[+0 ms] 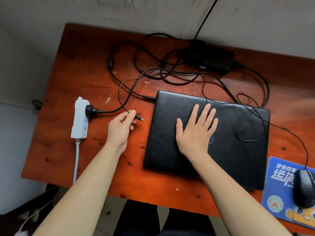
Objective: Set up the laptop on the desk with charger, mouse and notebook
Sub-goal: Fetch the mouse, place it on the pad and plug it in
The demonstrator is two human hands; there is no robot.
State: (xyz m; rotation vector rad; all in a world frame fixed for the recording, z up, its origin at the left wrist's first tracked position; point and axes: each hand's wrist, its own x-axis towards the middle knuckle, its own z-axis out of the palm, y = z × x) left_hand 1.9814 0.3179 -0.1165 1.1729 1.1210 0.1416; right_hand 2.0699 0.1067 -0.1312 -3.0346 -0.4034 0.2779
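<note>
Head view: your left hand (pixel 121 126) pinches the mouse's USB plug (pixel 139 118) between thumb and fingertips, just left of the closed laptop (pixel 230 150). Your right hand (pixel 196 130) lies flat on the lid, fingers spread, gripping nothing.

Status, judged from this view:
- Charger: the power brick (pixel 209 57) sits at the far edge of the desk (pixel 81 74). Its mains plug (pixel 89 109) is seated in the white power strip (pixel 80 118) at the left, and its thin lead reaches the laptop's far-left corner, apparently connected.
- Mouse: the mouse (pixel 305 189) rests on the blue mouse pad (pixel 276 188) at the near right. Its USB plug is not yet inserted.
- Laptop: lid not yet opened.
- Notebook: none is visible.

Obstructions: the mouse cable (pixel 245 126) loops across the right part of the lid and crosses the tangled charger leads beyond it. Expect it to snag or slide when you raise the lid; clear it first. Whether a port is on the laptop's left side cannot be confirmed from here.
</note>
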